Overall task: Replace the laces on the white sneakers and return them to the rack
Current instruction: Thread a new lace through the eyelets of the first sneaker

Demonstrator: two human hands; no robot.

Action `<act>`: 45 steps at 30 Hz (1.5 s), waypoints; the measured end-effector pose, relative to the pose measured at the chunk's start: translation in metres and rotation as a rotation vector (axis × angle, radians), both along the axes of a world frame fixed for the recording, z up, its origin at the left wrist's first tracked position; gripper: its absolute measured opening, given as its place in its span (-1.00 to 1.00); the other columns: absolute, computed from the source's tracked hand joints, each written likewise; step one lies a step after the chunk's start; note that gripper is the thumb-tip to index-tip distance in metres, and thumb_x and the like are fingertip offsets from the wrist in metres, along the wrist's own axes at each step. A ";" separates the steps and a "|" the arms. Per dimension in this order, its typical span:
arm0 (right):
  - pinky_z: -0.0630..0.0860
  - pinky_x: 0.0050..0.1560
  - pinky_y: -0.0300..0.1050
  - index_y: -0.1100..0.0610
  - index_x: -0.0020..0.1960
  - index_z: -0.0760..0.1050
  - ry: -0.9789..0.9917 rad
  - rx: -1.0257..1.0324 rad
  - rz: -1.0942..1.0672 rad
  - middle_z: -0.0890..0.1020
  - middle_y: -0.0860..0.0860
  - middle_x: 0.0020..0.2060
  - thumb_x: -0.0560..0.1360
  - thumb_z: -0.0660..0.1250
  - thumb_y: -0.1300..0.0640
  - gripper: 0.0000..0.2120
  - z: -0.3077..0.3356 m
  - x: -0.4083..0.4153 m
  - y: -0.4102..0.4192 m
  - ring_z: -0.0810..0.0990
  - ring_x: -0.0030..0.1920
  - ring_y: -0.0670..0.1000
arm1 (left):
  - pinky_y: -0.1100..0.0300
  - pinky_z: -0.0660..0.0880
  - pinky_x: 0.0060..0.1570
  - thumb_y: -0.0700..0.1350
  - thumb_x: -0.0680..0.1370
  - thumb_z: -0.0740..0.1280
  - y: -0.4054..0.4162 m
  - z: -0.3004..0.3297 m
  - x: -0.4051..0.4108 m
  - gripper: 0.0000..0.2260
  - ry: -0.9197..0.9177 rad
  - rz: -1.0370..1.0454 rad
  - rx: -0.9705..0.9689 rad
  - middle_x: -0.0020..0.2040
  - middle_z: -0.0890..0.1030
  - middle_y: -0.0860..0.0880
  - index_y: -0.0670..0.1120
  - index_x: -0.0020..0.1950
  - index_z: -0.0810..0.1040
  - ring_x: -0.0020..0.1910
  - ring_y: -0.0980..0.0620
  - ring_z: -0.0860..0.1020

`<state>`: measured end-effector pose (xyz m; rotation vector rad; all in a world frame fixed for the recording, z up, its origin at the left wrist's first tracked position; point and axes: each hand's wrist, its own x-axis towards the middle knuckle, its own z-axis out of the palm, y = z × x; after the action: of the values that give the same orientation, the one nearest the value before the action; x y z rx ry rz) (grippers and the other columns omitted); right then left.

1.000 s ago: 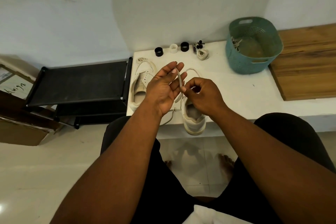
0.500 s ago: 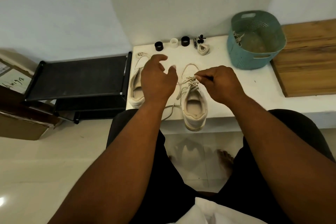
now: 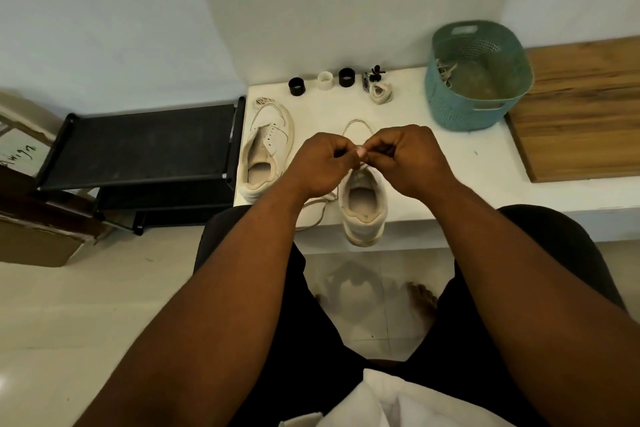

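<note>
Two white sneakers stand on the white table [image 3: 450, 184]. The right sneaker [image 3: 363, 208] has its heel over the front edge; its lace [image 3: 358, 125] loops out past the toe, and a loose end [image 3: 317, 215] trails to the left. Above its tongue my left hand [image 3: 320, 165] and my right hand [image 3: 410, 158] meet, each with curled fingers pinching the lace. Their fingertips touch, and they hide the eyelets. The left sneaker [image 3: 265, 152] lies unlaced beside them, a bundled lace [image 3: 263, 101] at its toe.
A black shoe rack [image 3: 138, 146] stands left of the table. At the table's back are two black rings [image 3: 297, 86], a white ring [image 3: 325, 80] and a small folded white item [image 3: 380, 94]. A teal basket [image 3: 478, 76] holds laces; a wooden board [image 3: 585, 111] lies right.
My hands came apart and then closed together again over the right sneaker. The left hand, open half a second ago, now pinches the lace beside the right hand.
</note>
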<state>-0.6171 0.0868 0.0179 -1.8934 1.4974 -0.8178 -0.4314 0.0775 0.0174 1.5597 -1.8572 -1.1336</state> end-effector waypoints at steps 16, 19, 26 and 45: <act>0.55 -0.06 -0.14 -0.08 -0.07 0.57 0.185 0.360 -0.174 0.68 -0.03 -0.06 0.34 0.56 0.12 -0.75 -0.029 -0.006 -0.005 0.65 -0.03 -0.01 | 0.12 0.53 -0.18 -0.02 0.52 0.42 0.010 -0.026 -0.021 -0.88 -0.340 0.043 -0.132 -0.19 0.70 0.04 0.01 -0.14 0.74 -0.18 0.01 0.61; 0.61 -0.02 -0.09 -0.06 -0.06 0.60 0.136 0.380 -0.210 0.69 -0.02 -0.10 0.35 0.53 0.17 -0.77 -0.030 -0.006 -0.004 0.66 -0.05 0.00 | 0.05 0.55 -0.18 -0.02 0.53 0.37 0.014 -0.027 -0.030 -0.84 -0.465 0.035 -0.204 -0.16 0.68 0.00 -0.02 -0.11 0.73 -0.17 -0.04 0.60; 0.62 -0.01 -0.09 -0.07 -0.07 0.59 0.100 0.388 -0.218 0.70 -0.07 -0.18 0.37 0.50 0.20 -0.78 -0.030 -0.006 -0.001 0.67 -0.09 -0.03 | 0.13 0.37 -0.25 -0.07 0.54 0.37 0.019 -0.037 -0.037 -0.85 -0.399 0.129 -0.203 -0.18 0.67 -0.03 -0.05 -0.16 0.70 -0.19 -0.06 0.56; 0.54 0.03 -0.17 -0.06 0.11 0.59 0.073 0.353 -0.173 0.68 -0.13 -0.27 0.38 0.59 0.12 -0.65 -0.029 -0.007 0.003 0.67 -0.09 -0.08 | 0.15 0.46 -0.21 -0.10 0.53 0.39 0.017 -0.050 -0.040 -0.84 -0.264 0.239 -0.078 -0.26 0.67 0.04 -0.03 -0.24 0.69 -0.23 0.03 0.58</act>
<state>-0.6237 0.0896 -0.0107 -1.5648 1.7395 -0.5186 -0.4711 0.0948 -0.0324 1.9003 -1.7884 -0.7711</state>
